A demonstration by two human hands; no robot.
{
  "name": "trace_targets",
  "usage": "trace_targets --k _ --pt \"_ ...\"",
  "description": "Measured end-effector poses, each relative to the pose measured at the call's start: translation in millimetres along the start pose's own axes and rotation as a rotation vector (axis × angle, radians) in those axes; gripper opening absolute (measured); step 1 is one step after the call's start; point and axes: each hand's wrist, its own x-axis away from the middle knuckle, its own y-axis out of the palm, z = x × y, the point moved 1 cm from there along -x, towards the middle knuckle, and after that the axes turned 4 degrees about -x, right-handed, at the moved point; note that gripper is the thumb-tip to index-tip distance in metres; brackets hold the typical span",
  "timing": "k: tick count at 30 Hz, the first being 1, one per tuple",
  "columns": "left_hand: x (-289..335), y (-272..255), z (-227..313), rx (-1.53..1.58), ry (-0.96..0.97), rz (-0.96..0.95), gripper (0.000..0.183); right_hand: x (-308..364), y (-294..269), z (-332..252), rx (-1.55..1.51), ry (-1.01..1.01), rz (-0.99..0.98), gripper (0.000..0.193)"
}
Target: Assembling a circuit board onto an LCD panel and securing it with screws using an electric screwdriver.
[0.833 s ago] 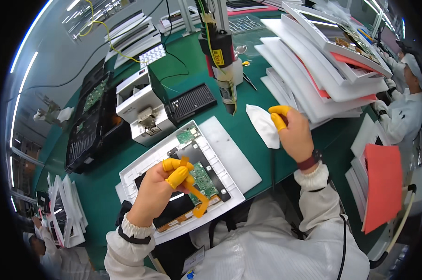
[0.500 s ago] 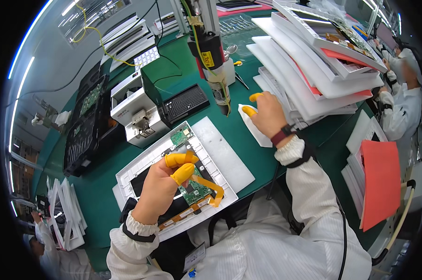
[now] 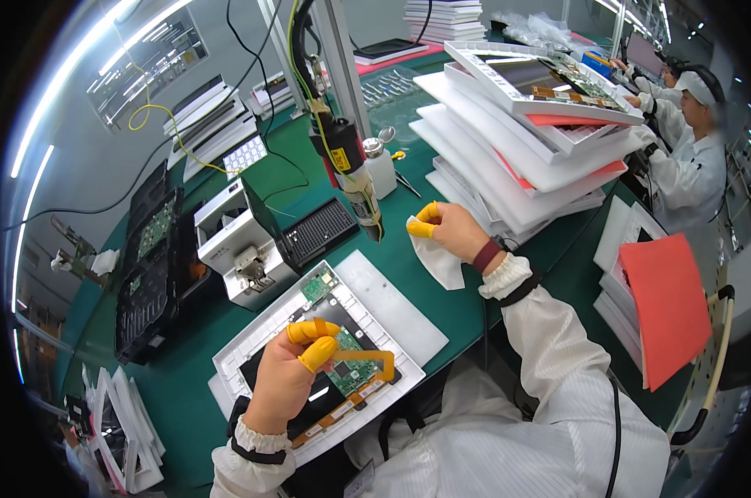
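Note:
Yellow finger cots cover the thumb and forefinger of each hand. My left hand (image 3: 286,373) pinches an orange flat ribbon cable (image 3: 367,357), whose bent free end hangs over a green circuit board (image 3: 355,383). That board is in an open white panel housing (image 3: 367,309) lying at a slant before me. To the right, my right hand (image 3: 454,236) has its fingertips closed on the top corner of a white wipe (image 3: 438,264); the wipe hangs down toward the green table. The left fingertips hide part of the cable.
A white foam sheet (image 3: 421,328) lies under the housing. Behind stand a white dispenser machine (image 3: 247,241), a black tray (image 3: 147,274) and a hanging electric screwdriver (image 3: 351,166). Foam sheets and panels form a tall stack (image 3: 516,158) at right. A red sheet (image 3: 666,307) leans beyond my right arm.
My right hand has closed on the wipe and drawn it up off the table a little. The left hand still pinches the ribbon cable, whose free end has swung. The view has shifted.

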Motion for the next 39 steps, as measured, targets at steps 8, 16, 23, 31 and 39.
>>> trace_targets --k 8,16,23,31,39 --pt "12.9 -2.8 3.2 -0.023 0.014 0.054 0.020 -5.6 7.8 16.9 0.105 -0.134 0.065 0.023" --pt "13.3 -9.9 -1.9 -0.023 0.026 0.060 0.019 -2.1 2.6 -11.6 0.035 0.049 -0.004 0.024" --pt "8.5 -3.2 -0.8 -0.022 -0.005 0.056 0.018 -51.2 10.3 -38.5 -0.395 -0.183 0.318 0.026" --pt "15.3 7.6 4.7 -0.017 -0.016 0.093 0.026 -134.6 -1.2 -71.9 0.509 -0.288 0.472 0.016" --pt "9.8 11.6 5.8 -0.042 -0.074 0.086 0.027 -145.1 14.2 -79.1 0.713 -0.472 0.297 0.016"
